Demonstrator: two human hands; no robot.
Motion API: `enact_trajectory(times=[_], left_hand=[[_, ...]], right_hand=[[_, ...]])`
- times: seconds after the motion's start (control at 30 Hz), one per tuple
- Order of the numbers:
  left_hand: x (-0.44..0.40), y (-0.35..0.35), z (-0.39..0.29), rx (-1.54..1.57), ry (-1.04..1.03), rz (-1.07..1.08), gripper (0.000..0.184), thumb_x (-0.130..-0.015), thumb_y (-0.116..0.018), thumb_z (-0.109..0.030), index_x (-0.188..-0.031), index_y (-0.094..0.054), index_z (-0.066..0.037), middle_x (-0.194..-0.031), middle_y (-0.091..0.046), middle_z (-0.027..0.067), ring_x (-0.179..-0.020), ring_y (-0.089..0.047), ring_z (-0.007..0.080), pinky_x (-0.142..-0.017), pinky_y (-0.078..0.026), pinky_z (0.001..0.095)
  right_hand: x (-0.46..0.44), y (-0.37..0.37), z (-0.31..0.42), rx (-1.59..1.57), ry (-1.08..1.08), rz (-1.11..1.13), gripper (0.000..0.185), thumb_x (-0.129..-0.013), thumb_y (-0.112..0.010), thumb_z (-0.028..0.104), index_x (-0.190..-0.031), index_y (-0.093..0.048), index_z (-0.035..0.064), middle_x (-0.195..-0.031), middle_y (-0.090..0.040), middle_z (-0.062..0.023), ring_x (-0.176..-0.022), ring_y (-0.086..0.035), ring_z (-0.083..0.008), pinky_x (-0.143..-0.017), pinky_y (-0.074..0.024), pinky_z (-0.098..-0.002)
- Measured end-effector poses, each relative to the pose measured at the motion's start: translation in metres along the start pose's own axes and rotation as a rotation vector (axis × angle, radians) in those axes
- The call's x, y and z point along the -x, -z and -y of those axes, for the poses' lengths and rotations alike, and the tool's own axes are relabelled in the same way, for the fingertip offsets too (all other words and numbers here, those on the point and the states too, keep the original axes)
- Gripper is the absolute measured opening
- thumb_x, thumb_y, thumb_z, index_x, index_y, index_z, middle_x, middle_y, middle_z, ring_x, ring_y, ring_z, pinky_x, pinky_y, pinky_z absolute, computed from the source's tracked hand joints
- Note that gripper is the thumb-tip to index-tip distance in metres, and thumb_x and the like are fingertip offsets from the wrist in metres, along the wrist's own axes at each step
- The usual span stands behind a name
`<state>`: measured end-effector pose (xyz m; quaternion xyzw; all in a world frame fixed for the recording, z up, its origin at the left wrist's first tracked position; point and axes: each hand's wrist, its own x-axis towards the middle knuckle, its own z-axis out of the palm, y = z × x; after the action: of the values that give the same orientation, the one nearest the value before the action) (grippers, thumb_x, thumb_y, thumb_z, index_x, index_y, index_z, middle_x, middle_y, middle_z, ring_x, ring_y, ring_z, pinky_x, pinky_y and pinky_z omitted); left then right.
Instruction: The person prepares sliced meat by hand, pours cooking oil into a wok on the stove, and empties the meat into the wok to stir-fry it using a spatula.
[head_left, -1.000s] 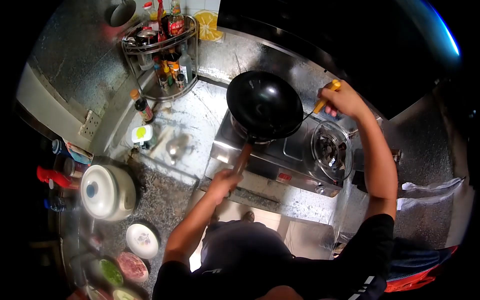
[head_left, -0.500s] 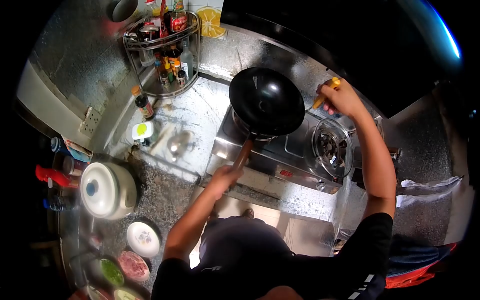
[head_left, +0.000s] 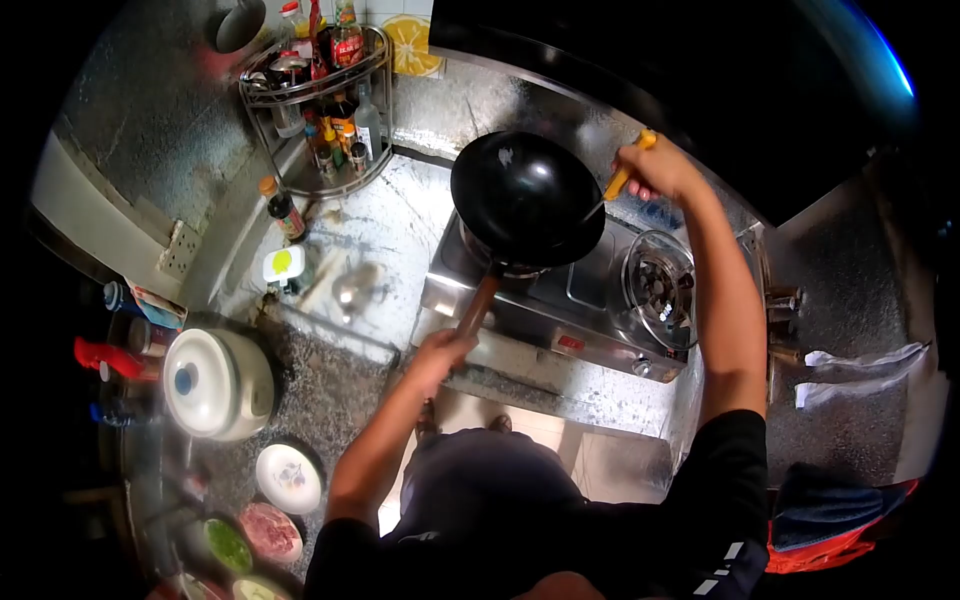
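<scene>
A black wok [head_left: 525, 195] rests on the left burner of the gas stove [head_left: 615, 262], its wooden handle [head_left: 480, 308] pointing toward me. My left hand [head_left: 442, 358] is closed around the end of that handle. Beyond the wok's right rim, my right hand [head_left: 655, 172] grips a yellow-handled cooking utensil [head_left: 618, 183]. Its thin metal shaft reaches over the rim into the wok, and the working end cannot be made out. A clear glass lid [head_left: 660, 290] lies over the right burner, below my right hand.
A metal corner rack [head_left: 320, 185] of bottles stands at the back left, a sauce bottle [head_left: 285, 210] and a white container [head_left: 284, 266] before it. Leftward are a white rice cooker [head_left: 205, 385], a white plate [head_left: 288, 478], a plate of meat [head_left: 270, 532] and some green food [head_left: 228, 545].
My right hand has moved left and slightly up, bringing the utensil's shaft over the wok's rim. My left hand keeps its hold on the handle. The whole view has shifted slightly.
</scene>
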<state>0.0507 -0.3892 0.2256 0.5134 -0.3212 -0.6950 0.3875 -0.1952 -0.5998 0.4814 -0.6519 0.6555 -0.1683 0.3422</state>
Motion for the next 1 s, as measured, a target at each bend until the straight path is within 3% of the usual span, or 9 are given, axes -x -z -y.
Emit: enact_trajectory(times=[0.13, 0.23, 0.33, 0.43, 0.53, 0.63, 0.83, 0.97, 1.0], left_hand=[[-0.001, 0.000, -0.003, 0.001, -0.007, 0.022, 0.021, -0.076, -0.063, -0.024, -0.080, -0.057, -0.005, -0.062, -0.044, -0.0036, -0.058, -0.038, 0.0076, -0.054, -0.025, 0.0228], [0.001, 0.000, -0.005, 0.017, -0.022, 0.029, 0.022, -0.076, -0.064, -0.024, -0.082, -0.058, -0.004, -0.062, -0.043, -0.0043, -0.057, -0.037, 0.0073, -0.054, -0.025, 0.0223], [-0.003, 0.001, 0.004, -0.008, -0.014, 0.020, 0.023, -0.076, -0.064, -0.024, -0.085, -0.059, -0.004, -0.062, -0.044, -0.0046, -0.056, -0.037, 0.0075, -0.053, -0.025, 0.0222], [-0.003, -0.002, 0.007, 0.012, -0.028, -0.031, 0.024, -0.076, -0.064, -0.024, -0.086, -0.059, -0.003, -0.061, -0.043, -0.0049, -0.055, -0.036, 0.0075, -0.052, -0.024, 0.0221], [-0.004, 0.000, 0.005, 0.014, -0.013, 0.013, 0.024, -0.076, -0.065, -0.025, -0.086, -0.059, -0.004, -0.062, -0.044, -0.0047, -0.056, -0.037, 0.0073, -0.052, -0.025, 0.0219], [-0.008, 0.003, 0.009, 0.038, -0.029, 0.030, 0.024, -0.076, -0.064, -0.024, -0.087, -0.059, -0.004, -0.062, -0.044, -0.0047, -0.057, -0.037, 0.0072, -0.053, -0.025, 0.0218], [-0.003, -0.001, 0.006, 0.000, -0.007, -0.004, 0.022, -0.077, -0.063, -0.024, -0.086, -0.058, -0.004, -0.064, -0.044, -0.0049, -0.058, -0.037, 0.0073, -0.054, -0.026, 0.0217], [-0.004, -0.001, 0.004, 0.011, -0.021, 0.012, 0.023, -0.077, -0.063, -0.024, -0.087, -0.058, -0.004, -0.066, -0.044, -0.0052, -0.061, -0.038, 0.0072, -0.057, -0.027, 0.0214], [-0.005, 0.002, 0.006, -0.003, -0.019, 0.033, 0.024, -0.077, -0.063, -0.025, -0.088, -0.059, -0.004, -0.067, -0.045, -0.0053, -0.062, -0.039, 0.0070, -0.058, -0.027, 0.0212]], right_hand=[[-0.035, -0.032, -0.021, -0.227, 0.068, -0.119, 0.025, -0.085, -0.054, 0.020, -0.077, -0.059, -0.0032, -0.053, -0.056, -0.0090, -0.038, -0.051, -0.0122, -0.035, -0.0417, -0.0216], [-0.025, -0.057, -0.031, -0.484, 0.333, -0.176, 0.022, -0.083, -0.055, 0.021, -0.081, -0.061, -0.0008, -0.054, -0.057, -0.0078, -0.037, -0.050, -0.0119, -0.040, -0.0442, -0.0226], [-0.009, -0.037, -0.032, -0.176, 0.221, 0.010, 0.023, -0.082, -0.056, 0.021, -0.079, -0.061, -0.0020, -0.053, -0.057, -0.0086, -0.038, -0.051, -0.0114, -0.038, -0.0434, -0.0224], [-0.003, 0.008, -0.005, 0.042, 0.053, -0.028, 0.025, -0.081, -0.057, 0.021, -0.077, -0.060, -0.0034, -0.052, -0.056, -0.0093, -0.039, -0.052, -0.0111, -0.037, -0.0436, -0.0225], [-0.019, -0.008, -0.011, 0.020, 0.070, -0.080, 0.027, -0.081, -0.056, 0.021, -0.078, -0.059, -0.0052, -0.055, -0.058, -0.0103, -0.041, -0.054, -0.0112, -0.036, -0.0439, -0.0224], [-0.032, -0.054, -0.039, -0.378, 0.399, -0.016, 0.027, -0.083, -0.055, 0.021, -0.081, -0.058, -0.0062, -0.060, -0.060, -0.0110, -0.044, -0.056, -0.0120, -0.038, -0.0443, -0.0232], [-0.010, -0.012, 0.007, 0.166, 0.098, -0.063, 0.029, -0.084, -0.054, 0.020, -0.074, -0.059, -0.0073, -0.057, -0.059, -0.0102, -0.042, -0.054, -0.0134, -0.037, -0.0426, -0.0230], [-0.028, -0.039, 0.000, -0.078, 0.065, -0.112, 0.030, -0.084, -0.055, 0.021, -0.073, -0.060, -0.0063, -0.057, -0.058, -0.0100, -0.042, -0.054, -0.0134, -0.038, -0.0439, -0.0228], [-0.029, -0.050, -0.006, -0.223, 0.213, -0.099, 0.026, -0.084, -0.055, 0.021, -0.079, -0.062, -0.0040, -0.057, -0.058, -0.0088, -0.044, -0.055, -0.0126, -0.040, -0.0448, -0.0221]])
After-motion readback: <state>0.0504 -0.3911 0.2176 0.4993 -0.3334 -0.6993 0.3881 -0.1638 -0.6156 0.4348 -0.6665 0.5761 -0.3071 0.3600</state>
